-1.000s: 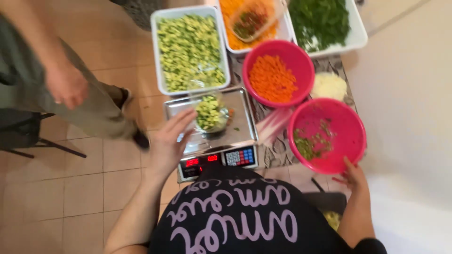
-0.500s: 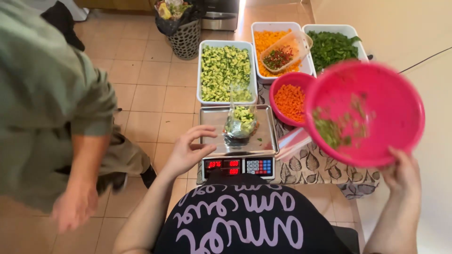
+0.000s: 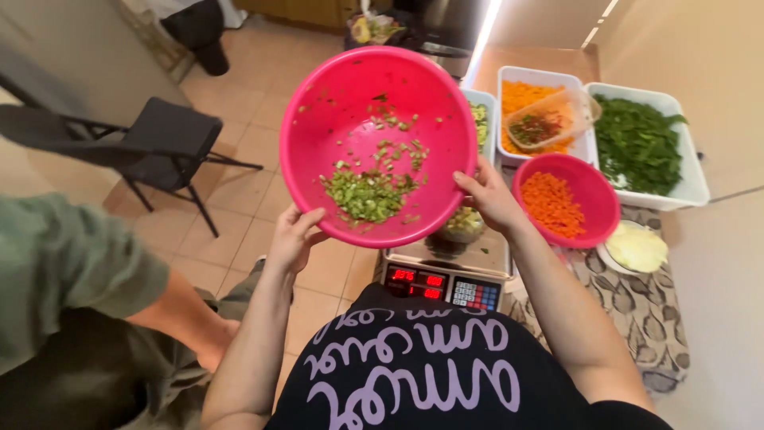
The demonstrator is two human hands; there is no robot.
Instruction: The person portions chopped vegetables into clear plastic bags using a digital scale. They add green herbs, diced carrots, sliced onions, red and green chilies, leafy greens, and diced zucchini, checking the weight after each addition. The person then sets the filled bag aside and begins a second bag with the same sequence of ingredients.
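The pink bowl has swung over the scale, now in both hands: left hand, right hand.

Both of the person's 2 hands are raised in front of the chest, gripping the round pink plastic bowl. The left hand clasps its lower left rim, fingers curled under. The right hand holds its right rim, thumb on the edge. Both bare forearms angle up toward that bowl.

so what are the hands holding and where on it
Both hands hold the pink bowl by its rim: left hand at the lower left edge, right hand at the lower right.
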